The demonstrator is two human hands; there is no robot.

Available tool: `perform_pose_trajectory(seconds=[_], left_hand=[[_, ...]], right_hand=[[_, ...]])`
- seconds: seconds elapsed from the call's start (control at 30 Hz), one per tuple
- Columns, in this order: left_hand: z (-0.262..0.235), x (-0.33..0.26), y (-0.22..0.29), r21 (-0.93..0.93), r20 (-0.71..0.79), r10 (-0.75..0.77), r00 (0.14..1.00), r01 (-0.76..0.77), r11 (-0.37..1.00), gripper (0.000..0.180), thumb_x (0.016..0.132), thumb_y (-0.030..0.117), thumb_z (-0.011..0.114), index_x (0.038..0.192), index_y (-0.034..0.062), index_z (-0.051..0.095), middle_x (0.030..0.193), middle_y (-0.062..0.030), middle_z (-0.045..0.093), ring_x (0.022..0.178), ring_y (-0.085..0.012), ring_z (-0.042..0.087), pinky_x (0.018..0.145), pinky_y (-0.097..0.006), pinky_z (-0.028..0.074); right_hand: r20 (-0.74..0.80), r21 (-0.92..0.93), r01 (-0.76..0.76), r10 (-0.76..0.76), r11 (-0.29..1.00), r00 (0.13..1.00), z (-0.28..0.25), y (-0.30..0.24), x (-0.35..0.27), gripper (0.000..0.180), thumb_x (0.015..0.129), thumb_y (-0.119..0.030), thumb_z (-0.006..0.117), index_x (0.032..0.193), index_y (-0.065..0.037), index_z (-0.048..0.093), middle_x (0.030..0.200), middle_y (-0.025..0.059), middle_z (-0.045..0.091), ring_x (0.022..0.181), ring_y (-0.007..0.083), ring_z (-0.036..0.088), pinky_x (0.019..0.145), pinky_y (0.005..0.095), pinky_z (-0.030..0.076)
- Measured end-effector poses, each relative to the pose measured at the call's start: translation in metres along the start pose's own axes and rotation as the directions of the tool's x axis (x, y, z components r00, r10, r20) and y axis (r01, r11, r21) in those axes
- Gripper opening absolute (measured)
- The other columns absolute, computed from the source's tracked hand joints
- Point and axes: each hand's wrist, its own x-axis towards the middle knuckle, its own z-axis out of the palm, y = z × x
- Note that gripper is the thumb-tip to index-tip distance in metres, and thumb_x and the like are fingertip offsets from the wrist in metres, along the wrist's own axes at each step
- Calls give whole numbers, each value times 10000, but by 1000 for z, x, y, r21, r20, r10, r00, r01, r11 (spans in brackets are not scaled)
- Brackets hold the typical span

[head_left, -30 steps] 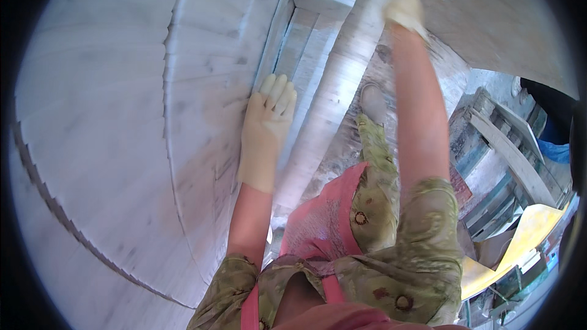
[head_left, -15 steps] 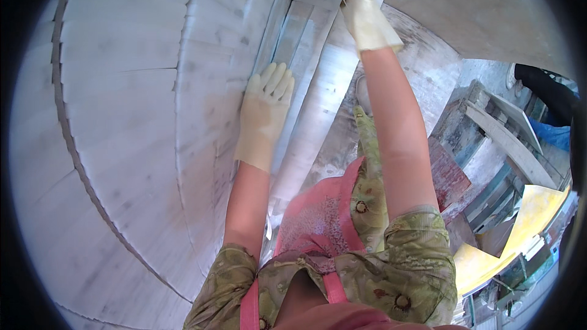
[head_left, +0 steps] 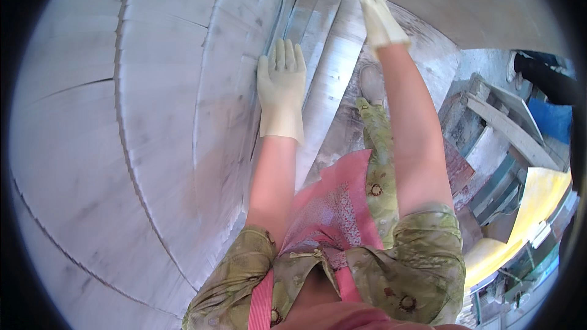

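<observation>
A wide spread of grey-white sheets or boards [head_left: 165, 85], with stepped seams between the rows, fills the left side. At its right edge my left hand [head_left: 282, 88], in a cream glove, is stretched flat with the fingers a little apart. It lies beside a pale recessed channel [head_left: 301, 19] and grips nothing visible. Farther off, at the upper middle, my right hand [head_left: 380, 15] wears a matching glove. Its fingers are extended beside the far end of a long pale ledge [head_left: 336, 55]; whether they touch it is hard to tell.
A broad grey-beige panel [head_left: 471, 3] covers the upper right. Boards and a curved wooden beam [head_left: 510, 128] lie piled at the right, with a yellow sheet [head_left: 532, 208] nearer. Another person's dark-clad leg [head_left: 544, 79] shows beyond. My shoe [head_left: 371, 82] is on the stained floor.
My left hand has slid forward and slightly right, its fingers straighter. My right hand has drawn back a little to the right. The seams of the boards have shifted right in view.
</observation>
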Motion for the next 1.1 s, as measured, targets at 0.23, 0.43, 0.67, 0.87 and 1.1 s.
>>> perform_pose_trajectory(seconds=[0.23, 0.43, 0.67, 0.87, 1.1], left_hand=[[9, 0, 5, -24, -4, -48, 999, 48, 999, 548, 1102, 279, 405, 1573, 31, 272, 1645, -84, 321, 1521, -252, 297, 1229, -449, 322], [-1, -3, -1, 155, -33, 32, 999, -27, 988, 524, 1092, 307, 440, 1503, -8, 360, 1607, -111, 382, 1484, -287, 359, 1200, -435, 371], [-1, 7, 1, 11, -108, 12, 994, -11, 1000, 532, 1085, 289, 444, 1508, -16, 338, 1596, -102, 404, 1476, -234, 373, 1202, -403, 365], [1, 5, 12, -150, -159, -91, 983, 67, 986, 460, 1065, 211, 431, 1465, -15, 430, 1579, -105, 439, 1463, -168, 390, 1233, -297, 281], [-1, 2, 20, -401, -100, -158, 982, 106, 910, 491, 1056, 169, 413, 1517, 2, 393, 1554, -102, 473, 1444, -225, 422, 1221, -341, 321]], right_hand=[[-101, -174, -27, 9, 984, 995, -52, 7, -64, 560, 1006, -251, 543, 1493, 0, 430, 1509, 221, 473, 1389, 372, 454, 1184, 451, 320], [-59, -593, 495, -647, 635, 760, 0, -79, 40, 814, 862, -422, 724, 1473, 34, 440, 1411, 243, 550, 1367, 394, 466, 1202, 490, 286], [-131, -704, 345, -591, 621, 796, 52, -79, 75, 911, 710, -395, 821, 1449, 21, 486, 1459, 188, 533, 1401, 335, 454, 1227, 519, 250], [-205, -646, 316, -557, 695, 805, 53, -84, 74, 879, 703, -343, 819, 1437, 16, 498, 1455, 184, 538, 1396, 321, 461, 1223, 503, 270], [-194, -654, 350, -595, 671, 780, 55, -81, 69, 878, 695, -349, 828, 1418, 26, 502, 1463, 198, 517, 1396, 343, 449, 1208, 510, 281]])
